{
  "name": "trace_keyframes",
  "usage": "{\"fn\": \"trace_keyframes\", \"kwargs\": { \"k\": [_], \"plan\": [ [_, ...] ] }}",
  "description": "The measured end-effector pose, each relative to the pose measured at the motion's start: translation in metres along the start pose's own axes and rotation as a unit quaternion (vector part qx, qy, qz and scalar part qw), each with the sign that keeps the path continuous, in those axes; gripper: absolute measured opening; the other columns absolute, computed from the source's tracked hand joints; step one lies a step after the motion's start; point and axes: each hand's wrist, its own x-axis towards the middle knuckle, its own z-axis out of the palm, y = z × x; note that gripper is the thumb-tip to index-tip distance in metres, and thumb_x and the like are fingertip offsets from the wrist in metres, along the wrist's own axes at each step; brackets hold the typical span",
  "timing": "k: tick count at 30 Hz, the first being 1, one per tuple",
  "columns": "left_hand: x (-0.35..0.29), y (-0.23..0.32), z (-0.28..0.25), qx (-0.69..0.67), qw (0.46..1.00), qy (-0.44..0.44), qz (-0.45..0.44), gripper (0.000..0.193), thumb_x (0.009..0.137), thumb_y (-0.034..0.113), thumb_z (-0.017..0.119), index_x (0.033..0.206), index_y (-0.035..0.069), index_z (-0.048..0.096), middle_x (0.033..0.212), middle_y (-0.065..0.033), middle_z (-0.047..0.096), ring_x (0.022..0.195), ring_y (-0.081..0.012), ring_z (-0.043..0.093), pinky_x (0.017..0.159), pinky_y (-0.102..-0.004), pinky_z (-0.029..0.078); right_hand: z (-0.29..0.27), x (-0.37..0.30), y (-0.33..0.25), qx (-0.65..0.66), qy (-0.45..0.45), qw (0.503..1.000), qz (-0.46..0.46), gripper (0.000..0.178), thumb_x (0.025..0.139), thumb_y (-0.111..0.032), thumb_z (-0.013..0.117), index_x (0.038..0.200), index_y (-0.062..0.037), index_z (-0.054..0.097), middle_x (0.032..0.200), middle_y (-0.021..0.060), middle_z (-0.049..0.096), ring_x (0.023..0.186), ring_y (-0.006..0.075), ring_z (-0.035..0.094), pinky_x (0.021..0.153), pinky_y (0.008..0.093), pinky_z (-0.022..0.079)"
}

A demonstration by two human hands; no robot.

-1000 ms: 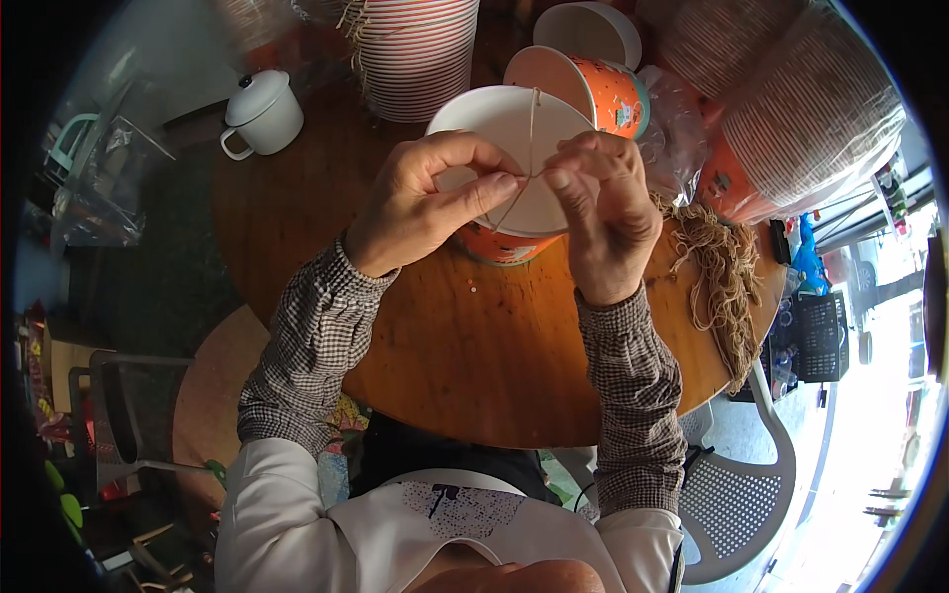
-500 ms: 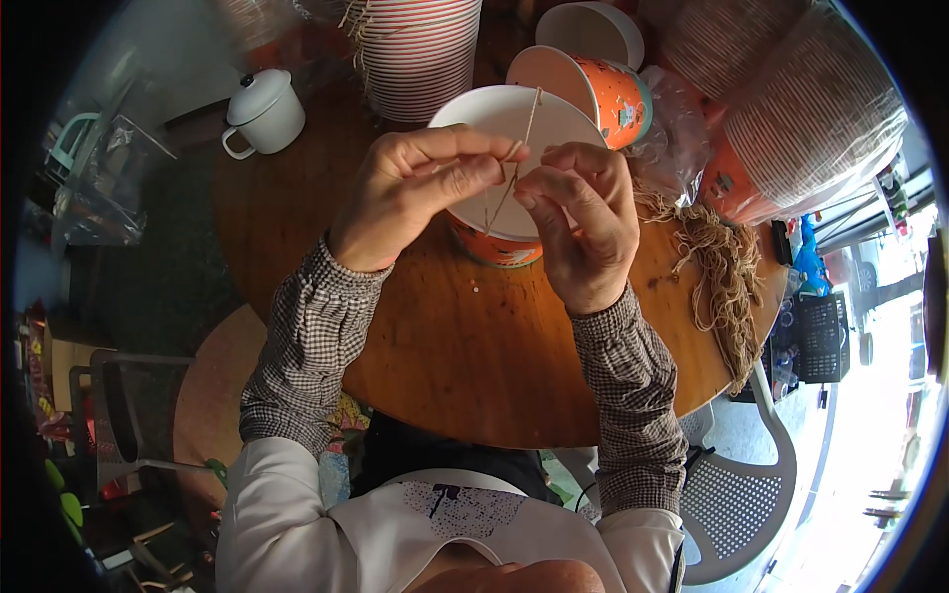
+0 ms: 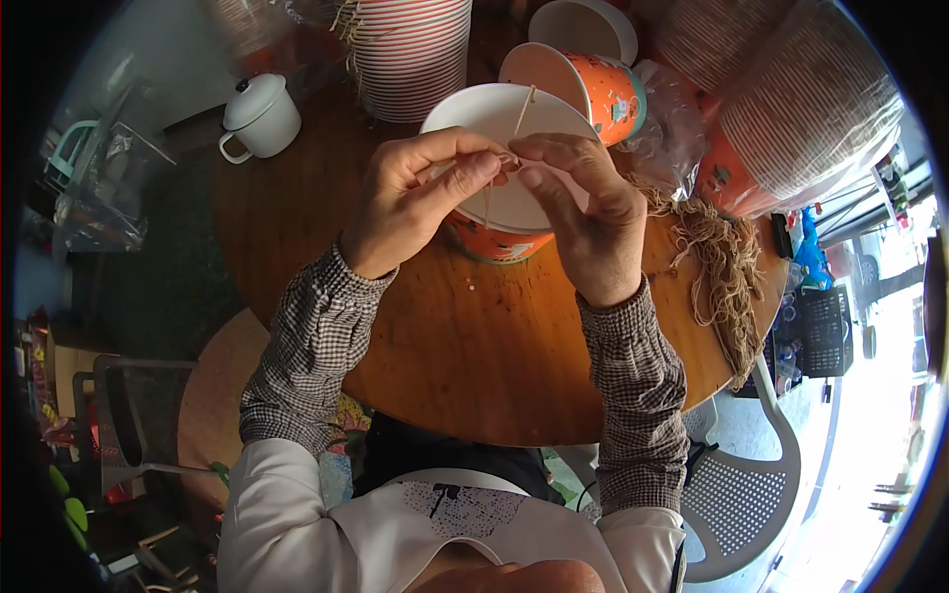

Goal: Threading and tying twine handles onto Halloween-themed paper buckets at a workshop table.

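Note:
Over a white-lined paper bucket (image 3: 502, 247) with an orange outside, my two hands meet at a thin tan string (image 3: 525, 111). My left hand (image 3: 410, 203) pinches the string between thumb and fingers. Its fingertips touch those of my right hand (image 3: 598, 217), whose forefinger and thumb curl around the string at the meeting point. The string runs up to a small knot at the bucket's far rim, and another strand hangs below my left fingers over the near rim. My fingertips partly hide the crossing.
A tall stack of buckets (image 3: 413, 49) stands behind; an orange bucket (image 3: 613, 99) lies on its side. Plastic-wrapped stacks (image 3: 806, 119) fill the far right. Loose tan strings (image 3: 722, 277) lie at the round table's (image 3: 474, 356) right edge. A white enamel mug (image 3: 265, 119) stands left.
My right hand has turned, its forefinger reaching over to my left fingertips. The strands between my hands have drawn in close. The bucket has barely shifted in view.

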Motion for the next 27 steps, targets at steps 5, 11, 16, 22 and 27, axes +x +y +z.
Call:
{"fn": "trace_keyframes", "kwargs": {
  "k": [5, 11, 16, 22, 27],
  "plan": [
    [0.0, -0.002, 0.003, -0.018, 1.0, 0.006, 0.019, 0.019, 0.094, 0.01, 0.059, 0.103, -0.005, 0.065, 0.096, -0.0086, 0.069, 0.086, -0.0115, 0.065, 0.078, -0.0245, 0.054, 0.002, -0.004, 0.0, -0.018, 0.023, 0.999, 0.013, 0.014, 0.076, -0.002, 0.074, 0.088, -0.0056, 0.069, 0.086, 0.005, 0.067, 0.085, 0.0192, 0.061, 0.076, 0.0312, 0.048],
    [-0.001, -0.002, 0.002, -0.005, 1.0, 0.013, 0.001, 0.016, 0.091, 0.007, 0.062, 0.101, -0.005, 0.065, 0.092, -0.008, 0.069, 0.084, -0.0109, 0.066, 0.075, -0.0229, 0.055, 0.003, -0.005, -0.001, -0.022, 0.032, 0.999, 0.029, 0.013, 0.074, -0.002, 0.075, 0.085, -0.0055, 0.067, 0.085, 0.0051, 0.066, 0.083, 0.0207, 0.061, 0.073, 0.0322, 0.049],
    [0.0, -0.002, 0.007, 0.016, 0.999, 0.03, 0.002, 0.013, 0.09, 0.006, 0.064, 0.098, -0.004, 0.065, 0.089, -0.007, 0.069, 0.081, -0.0088, 0.065, 0.07, -0.0219, 0.055, 0.003, -0.003, 0.002, -0.112, 0.029, 0.992, -0.041, 0.014, 0.074, -0.002, 0.073, 0.085, -0.0053, 0.063, 0.085, 0.0063, 0.064, 0.084, 0.0245, 0.06, 0.073, 0.0349, 0.049],
    [0.001, -0.005, 0.009, 0.012, 0.997, 0.075, 0.031, 0.012, 0.089, 0.006, 0.065, 0.098, -0.003, 0.065, 0.088, -0.0064, 0.068, 0.082, -0.0081, 0.064, 0.07, -0.0207, 0.054, 0.007, -0.004, 0.002, -0.143, 0.015, 0.986, -0.081, 0.014, 0.076, -0.001, 0.07, 0.085, -0.0036, 0.06, 0.085, 0.0069, 0.062, 0.084, 0.0269, 0.057, 0.074, 0.0374, 0.047],
    [0.001, -0.007, 0.007, 0.116, 0.985, 0.103, 0.075, 0.009, 0.086, 0.005, 0.068, 0.093, 0.0, 0.067, 0.085, -0.0056, 0.07, 0.08, -0.0115, 0.067, 0.08, -0.0277, 0.051, 0.007, -0.003, 0.002, -0.116, 0.013, 0.99, -0.083, 0.013, 0.077, 0.0, 0.069, 0.085, -0.0025, 0.059, 0.085, 0.0081, 0.062, 0.084, 0.0277, 0.057, 0.074, 0.0367, 0.047]
  ]
}}
